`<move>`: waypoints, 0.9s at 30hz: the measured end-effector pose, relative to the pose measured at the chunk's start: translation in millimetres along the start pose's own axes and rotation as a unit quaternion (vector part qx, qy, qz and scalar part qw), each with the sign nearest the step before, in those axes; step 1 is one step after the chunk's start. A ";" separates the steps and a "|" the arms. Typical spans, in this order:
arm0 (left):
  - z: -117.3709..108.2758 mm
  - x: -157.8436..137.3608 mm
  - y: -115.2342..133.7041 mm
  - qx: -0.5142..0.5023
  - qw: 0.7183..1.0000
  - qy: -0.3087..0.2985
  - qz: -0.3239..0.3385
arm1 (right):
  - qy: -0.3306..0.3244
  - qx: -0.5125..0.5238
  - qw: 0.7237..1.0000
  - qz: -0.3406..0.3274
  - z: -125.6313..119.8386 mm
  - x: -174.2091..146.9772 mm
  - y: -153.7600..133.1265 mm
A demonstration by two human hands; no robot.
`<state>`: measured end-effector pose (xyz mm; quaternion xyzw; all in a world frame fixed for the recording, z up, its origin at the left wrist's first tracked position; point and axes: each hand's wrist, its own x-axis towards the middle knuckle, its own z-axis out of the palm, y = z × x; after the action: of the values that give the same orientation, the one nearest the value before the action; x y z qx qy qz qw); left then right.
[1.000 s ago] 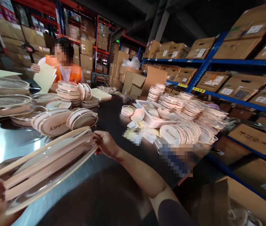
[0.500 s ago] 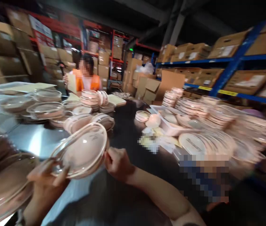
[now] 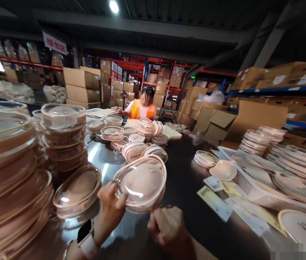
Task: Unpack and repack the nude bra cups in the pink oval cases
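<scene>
A pink oval dish (image 3: 142, 180) with a pale rim and a shiny clear cover is tilted toward me above the dark table. My left hand (image 3: 112, 204), with a watch on its wrist, grips the dish by its left edge, thumb on top. My right hand (image 3: 168, 224) is closed in a fist at the lower right edge, its fingertips partly hidden. Another covered oval dish (image 3: 77, 191) lies to the left of my left hand. Just beyond the held dish, several pink dishes (image 3: 135, 152) lean together, one with dark lettering.
Tall stacks of covered dishes (image 3: 63, 133) rise on the left. On the right are a white perforated basket (image 3: 253, 191) holding dishes, printed cards (image 3: 215, 202) and a pink bowl (image 3: 223, 170). A person in an orange vest (image 3: 135, 108) is across the table (image 3: 185, 202), with cartons behind.
The view has swung left and lifted, bringing the tall left stacks into sight. Both hands stay at the same dish, which is still tilted.
</scene>
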<state>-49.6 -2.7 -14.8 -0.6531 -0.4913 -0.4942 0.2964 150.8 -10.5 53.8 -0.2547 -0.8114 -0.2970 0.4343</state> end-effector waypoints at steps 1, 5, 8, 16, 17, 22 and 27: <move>0.4 2.2 8.8 0.010 1.000 -0.001 0.004 | -0.019 -0.022 1.000 -0.001 3.1 -1.9 -6.8; 4.1 -3.2 40.1 0.030 0.999 -0.004 0.034 | -0.041 -0.089 0.995 -0.006 18.5 -14.0 -26.2; 5.1 -5.4 45.4 0.059 0.996 -0.038 0.059 | -0.063 -0.083 0.994 0.010 30.5 -26.7 -29.2; -47.2 46.0 -8.6 0.328 0.927 -0.182 -0.008 | -0.337 0.068 0.939 0.008 60.1 -68.5 -35.2; -52.6 49.2 -14.3 0.355 0.911 -0.208 -0.025 | -0.356 0.090 0.930 0.019 65.0 -71.1 -32.6; -51.0 47.1 -24.4 0.394 0.876 -0.266 -0.080 | -0.282 0.133 0.933 0.178 97.2 -63.7 10.4; -37.3 44.6 -34.3 0.346 0.897 -0.271 -0.036 | -0.232 0.015 0.934 0.271 130.9 -46.8 60.7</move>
<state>-93.6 -8.0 36.1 -0.5999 -0.7157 -0.1066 0.3413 142.1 116.5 -28.8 -0.5197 -0.7943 -0.0887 0.3018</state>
